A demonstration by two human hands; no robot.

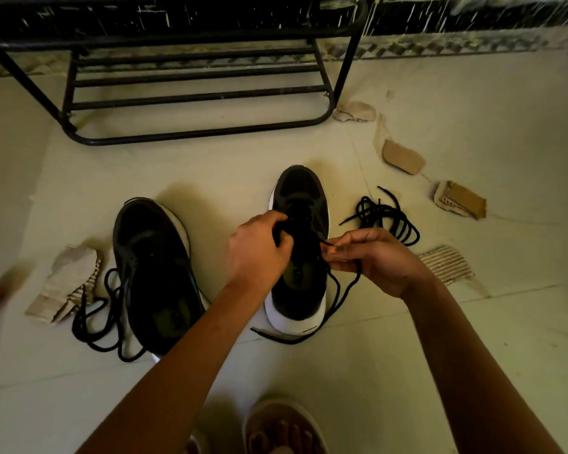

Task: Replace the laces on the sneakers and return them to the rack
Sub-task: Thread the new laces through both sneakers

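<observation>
Centre frame, a person works a black lace (339, 292) at a sneaker (299, 188) standing on the floor (407, 362). The left hand (259, 252) curls around the shoe's lacing area, and the right hand (373, 258) pinches the lace just beside it. A second sneaker (151, 257) sits lower left with a loose lace (92, 322) alongside; a spare lace (387, 217) is bunched at right. Lacing looks part-done, and the pinched end likely needs feeding through the next eyelet. The rack (194, 97) stands at upper left.
</observation>
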